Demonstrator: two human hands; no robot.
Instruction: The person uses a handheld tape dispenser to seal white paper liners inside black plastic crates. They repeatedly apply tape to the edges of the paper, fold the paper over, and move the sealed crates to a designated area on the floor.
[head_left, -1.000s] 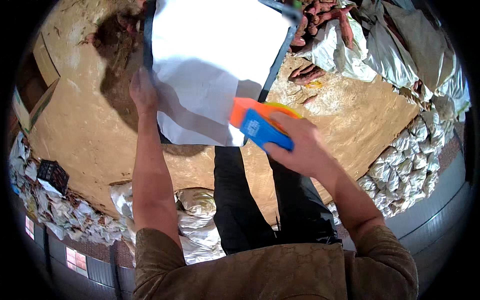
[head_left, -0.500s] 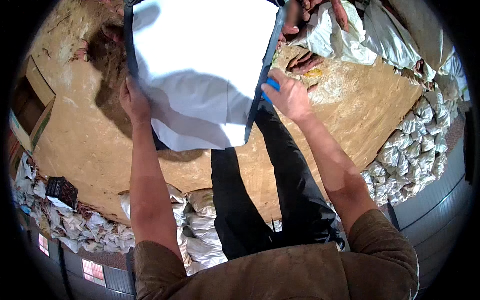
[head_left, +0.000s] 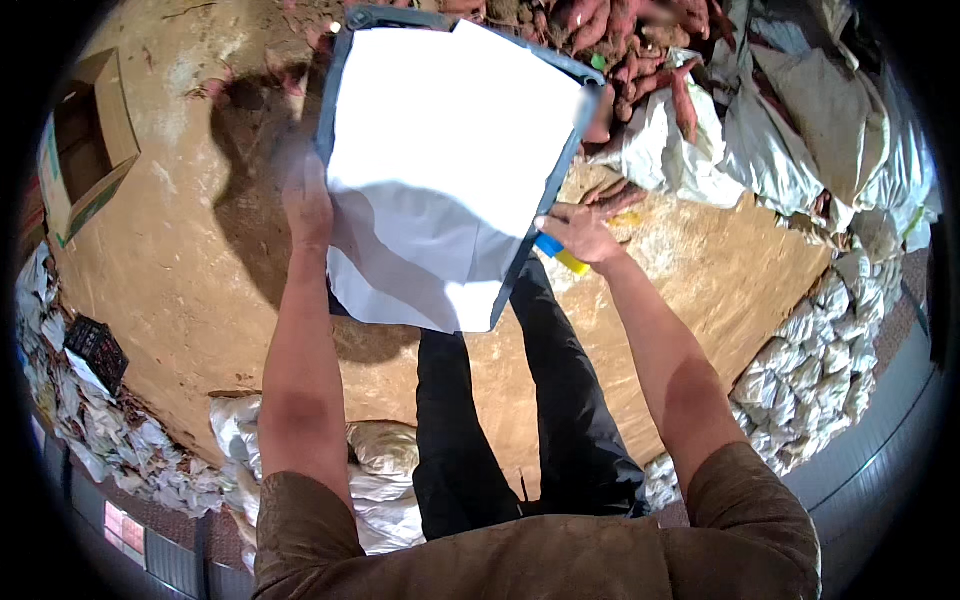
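I am looking down at my two bare hands on either side of a dark-rimmed crate (head_left: pixel 323 125), which is sitting in front of me with its lower edge above my legs (head_left: pixel 455 430). A white liner (head_left: pixel 440 245) is covering the inside; its upper part is glaring brightly and a curved shadow is falling across its lower part.

My left hand (head_left: pixel 309 207) is resting against the crate's left side, but its fingers are blurring, so I cannot tell how far apart they are or how firmly they are gripping. My right hand (head_left: pixel 582 232) is curling around a blue and yellow tool (head_left: pixel 548 245), mostly hidden under my palm, just beside the crate's right side; its fingertips are touching the rim there.

Beyond the crate, to the upper right, reddish roots (head_left: pixel 640 62) are lying in a heap next to loose white sacks (head_left: pixel 660 130). More sacks (head_left: pixel 810 345) are standing packed together along the right edge of the tan floor (head_left: pixel 180 300). At the far left, a cardboard box (head_left: pixel 122 125) is standing with its top uncovered, and a small black basket (head_left: pixel 97 352) is lying below it among crumpled sacks.
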